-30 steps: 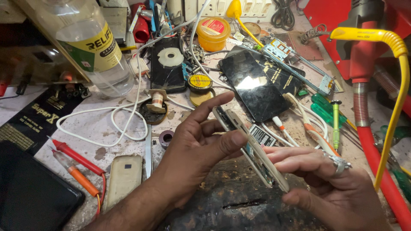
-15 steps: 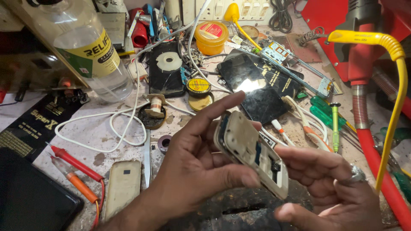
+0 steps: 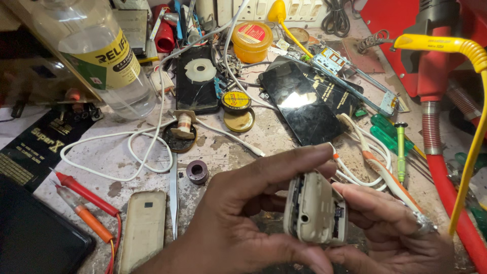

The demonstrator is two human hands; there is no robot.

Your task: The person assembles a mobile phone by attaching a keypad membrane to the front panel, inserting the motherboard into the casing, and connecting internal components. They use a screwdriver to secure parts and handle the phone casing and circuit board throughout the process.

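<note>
The small beige plastic phone housing (image 3: 314,210) is held upright, edge-on to the camera, above the stained grey workbench (image 3: 238,147). The left hand (image 3: 243,228) grips it, thumb below and fingers curled over its top. The right hand (image 3: 390,228) closes on its right side; the contact there is partly hidden. A beige flat phone back cover (image 3: 143,228) lies left of the housing; a black glossy smartphone (image 3: 299,109) lies beyond it.

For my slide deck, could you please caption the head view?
Both hands, left hand and right hand, hold a beige phone housing above a cluttered repair bench.
</note>
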